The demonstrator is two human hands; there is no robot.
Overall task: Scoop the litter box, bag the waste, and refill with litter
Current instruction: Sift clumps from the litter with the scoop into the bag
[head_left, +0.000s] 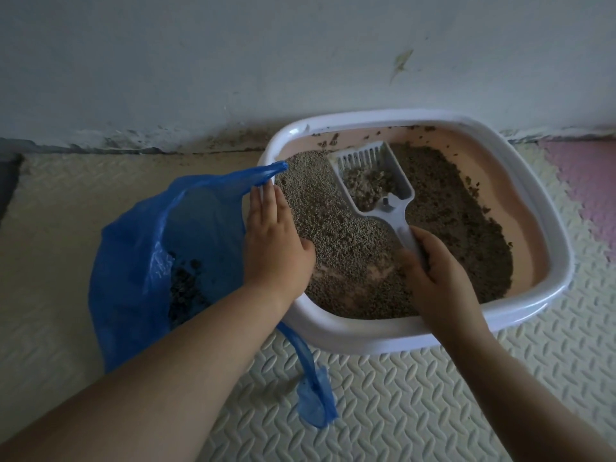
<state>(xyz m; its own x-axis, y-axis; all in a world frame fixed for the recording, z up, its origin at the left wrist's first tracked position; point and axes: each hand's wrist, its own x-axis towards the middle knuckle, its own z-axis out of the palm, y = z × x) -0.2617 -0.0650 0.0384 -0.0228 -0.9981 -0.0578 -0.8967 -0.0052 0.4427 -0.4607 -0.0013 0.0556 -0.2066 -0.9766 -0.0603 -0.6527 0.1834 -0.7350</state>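
A white-rimmed litter box with a pink inside stands against the wall, holding grey-brown litter and darker clumped litter on its right side. My right hand grips the handle of a white slotted scoop, which lies over the litter with a load of clumps in its bowl. My left hand rests with straight fingers against the rim of a blue plastic bag, holding it up beside the box's left edge. Dark waste lies inside the bag.
The box sits on a cream embossed foam mat, with a pink mat tile at the right. A white wall rises right behind the box. A loose blue bag handle trails on the mat in front.
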